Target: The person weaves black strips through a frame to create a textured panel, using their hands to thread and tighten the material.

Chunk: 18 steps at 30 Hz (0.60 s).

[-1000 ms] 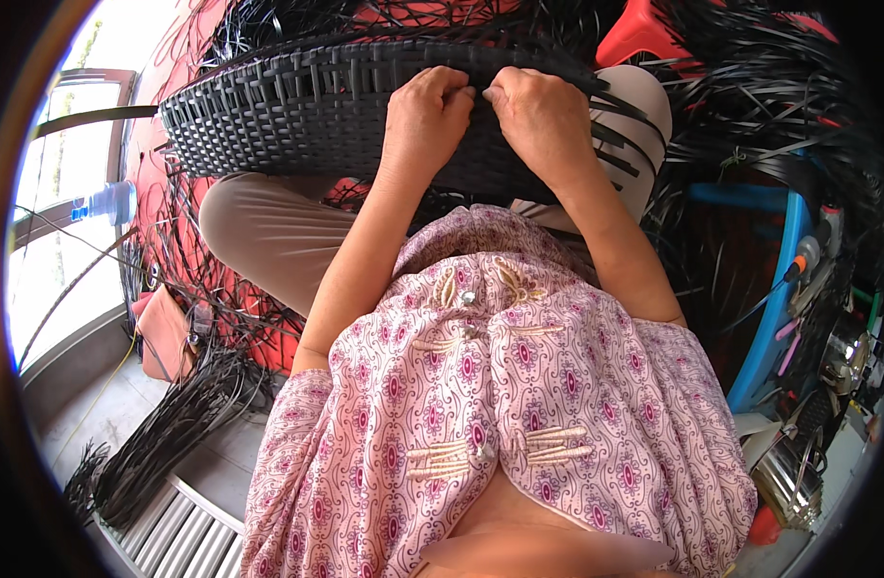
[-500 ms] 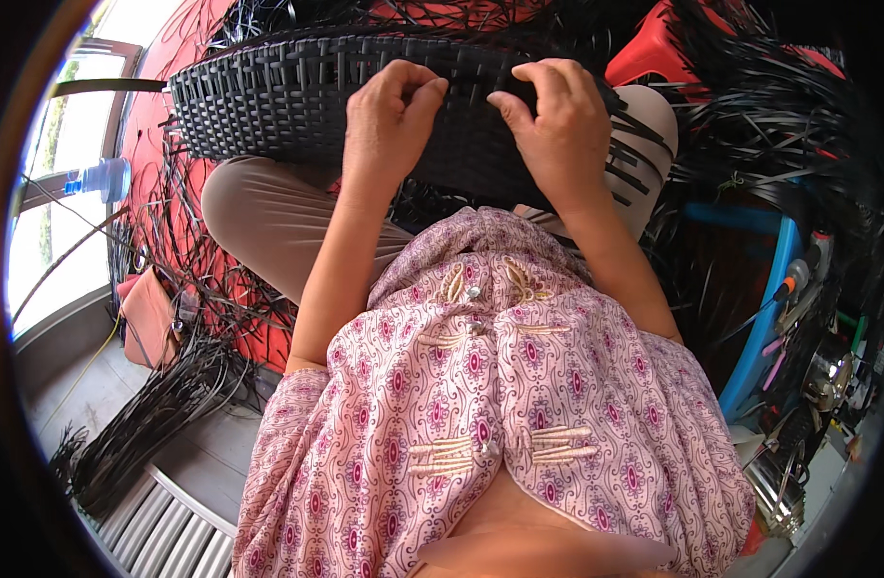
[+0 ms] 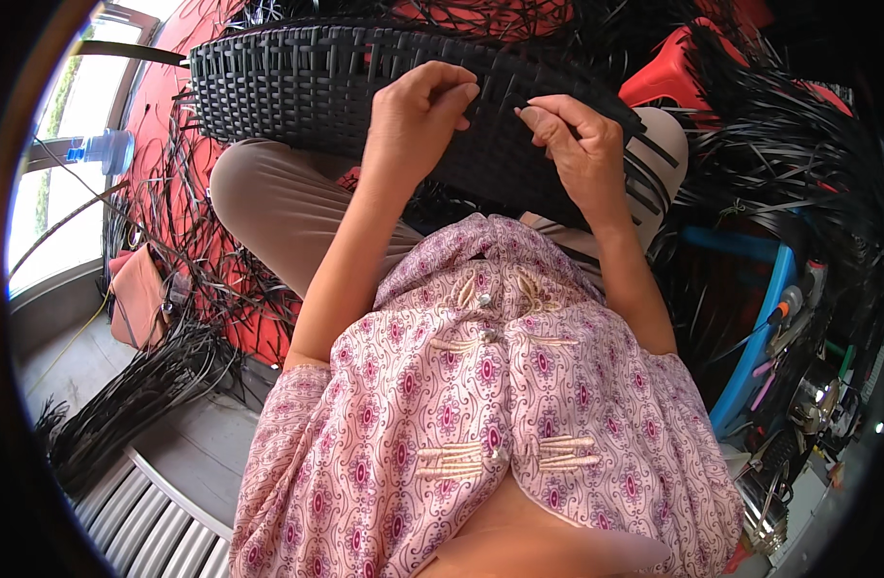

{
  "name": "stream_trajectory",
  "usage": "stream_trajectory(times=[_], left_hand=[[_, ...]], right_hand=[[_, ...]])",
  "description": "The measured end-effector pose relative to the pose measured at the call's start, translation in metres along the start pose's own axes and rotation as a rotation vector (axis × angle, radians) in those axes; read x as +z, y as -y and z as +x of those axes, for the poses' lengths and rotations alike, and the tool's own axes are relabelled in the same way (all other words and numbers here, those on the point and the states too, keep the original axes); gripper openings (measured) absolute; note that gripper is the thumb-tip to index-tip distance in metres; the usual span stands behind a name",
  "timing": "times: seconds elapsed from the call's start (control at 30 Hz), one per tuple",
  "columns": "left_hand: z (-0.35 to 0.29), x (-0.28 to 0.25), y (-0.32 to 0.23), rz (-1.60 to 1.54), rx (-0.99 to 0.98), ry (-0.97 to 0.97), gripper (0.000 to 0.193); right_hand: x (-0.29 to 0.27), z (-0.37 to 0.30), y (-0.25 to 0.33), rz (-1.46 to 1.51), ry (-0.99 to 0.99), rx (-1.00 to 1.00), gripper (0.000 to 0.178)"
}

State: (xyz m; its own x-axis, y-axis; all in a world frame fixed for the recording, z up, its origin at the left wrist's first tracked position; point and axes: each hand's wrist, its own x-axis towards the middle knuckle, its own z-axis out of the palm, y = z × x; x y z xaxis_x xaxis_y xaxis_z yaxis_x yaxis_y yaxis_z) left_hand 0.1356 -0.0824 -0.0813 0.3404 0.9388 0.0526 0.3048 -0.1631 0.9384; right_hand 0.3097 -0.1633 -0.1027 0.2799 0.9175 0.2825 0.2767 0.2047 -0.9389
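Note:
A curved black woven panel (image 3: 268, 91) of flat plastic strips rests across my crossed legs. Over its middle, my left hand (image 3: 418, 120) is closed, thumb and curled fingers pinching a black plastic strip that barely stands out against the weave. To its right, my right hand (image 3: 581, 149) has thumb and forefinger pressed together on a dark strip at the panel's surface; its other fingers are bent. Small gaps show between strips along the panel's upper edge. Loose strip ends (image 3: 649, 173) lie over my right knee.
Tangled black strips (image 3: 798, 135) heap at the right beside a red stool (image 3: 668, 72). A blue-rimmed container (image 3: 755, 337) stands near tools at the right. At left are a pink bag (image 3: 143, 299), a clear bottle (image 3: 114, 151) and a strip bundle (image 3: 133, 395) over grey flooring.
My right hand's thumb and forefinger have gone from apart to pinched together. My left hand appears slightly further right in the picture, and the whole view has shifted a little.

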Motion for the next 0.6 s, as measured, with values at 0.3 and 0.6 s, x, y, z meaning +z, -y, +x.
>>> stream_trajectory(times=[0.3, 0.6], left_hand=[[0.012, 0.036, 0.032, 0.715, 0.18, -0.118, 0.023], [0.015, 0.034, 0.041, 0.536, 0.234, -0.127, 0.017]], right_hand=[[0.016, 0.006, -0.019, -0.257, -0.084, -0.01, 0.013], [0.021, 0.011, -0.02, -0.387, -0.07, -0.012, 0.016]])
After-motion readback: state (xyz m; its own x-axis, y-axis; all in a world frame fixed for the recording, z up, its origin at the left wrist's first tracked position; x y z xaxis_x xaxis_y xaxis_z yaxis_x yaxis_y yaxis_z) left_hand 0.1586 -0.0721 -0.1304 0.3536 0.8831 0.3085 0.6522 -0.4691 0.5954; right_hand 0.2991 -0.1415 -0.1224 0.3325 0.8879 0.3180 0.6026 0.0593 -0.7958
